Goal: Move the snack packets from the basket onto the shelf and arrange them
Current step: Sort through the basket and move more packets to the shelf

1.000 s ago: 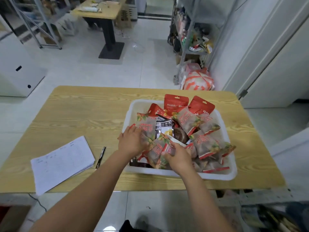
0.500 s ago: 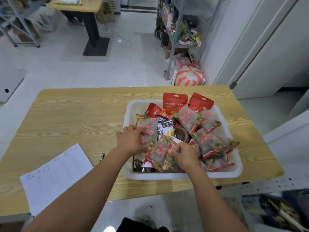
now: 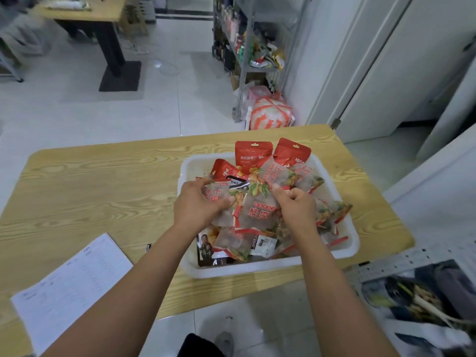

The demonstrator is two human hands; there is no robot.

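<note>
— Grabbing snack packets (image 3: 260, 210) in the basket (image 3: 247, 270) on the table (image 3: 103, 191); our left hand (image 3: 198, 206) curls round one, right hand (image 3: 298, 207) pinches another.
— We'd guess light, crinkly, slippery; pinch the edges.

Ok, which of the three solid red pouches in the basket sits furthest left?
The solid red pouch half buried at the white plastic basket's back left; the middle red pouch and right red pouch stand taller.
</note>
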